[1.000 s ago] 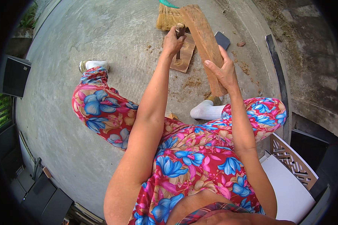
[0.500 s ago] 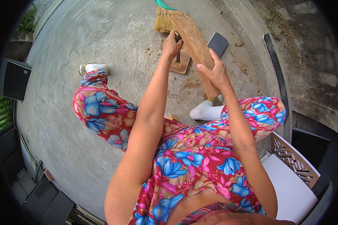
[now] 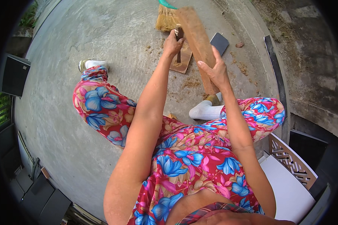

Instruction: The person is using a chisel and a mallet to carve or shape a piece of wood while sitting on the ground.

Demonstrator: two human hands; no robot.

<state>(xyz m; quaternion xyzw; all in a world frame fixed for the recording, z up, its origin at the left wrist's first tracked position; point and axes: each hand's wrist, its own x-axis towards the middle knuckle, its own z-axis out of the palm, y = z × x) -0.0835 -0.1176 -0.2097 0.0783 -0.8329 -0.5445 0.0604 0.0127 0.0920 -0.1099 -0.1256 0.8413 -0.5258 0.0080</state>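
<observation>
My left hand (image 3: 172,44) is closed around an upright chisel (image 3: 178,56) with a dark shaft, its pale-topped handle showing above my fingers. The chisel's lower end meets a small square wooden board (image 3: 184,65) on the concrete, near a pale worn or cut spot. My right hand (image 3: 216,72) grips a long, thick wooden plank (image 3: 197,37) near its closer end, thumb on top. The plank slants away to the far left, its far end slightly blurred, just right of the chisel's handle. It hides part of the board's right side.
A straw broom (image 3: 166,18) with a green grip lies beyond the plank. To the right rests a dark flat rectangular object (image 3: 218,43). Wood shavings (image 3: 193,82) litter the concrete floor (image 3: 64,123). My white-socked foot (image 3: 206,111) is close to the plank's near end.
The plank's far end has swung right and away from the chisel, uncovering the handle's top and more of the board. Both hands keep their grips.
</observation>
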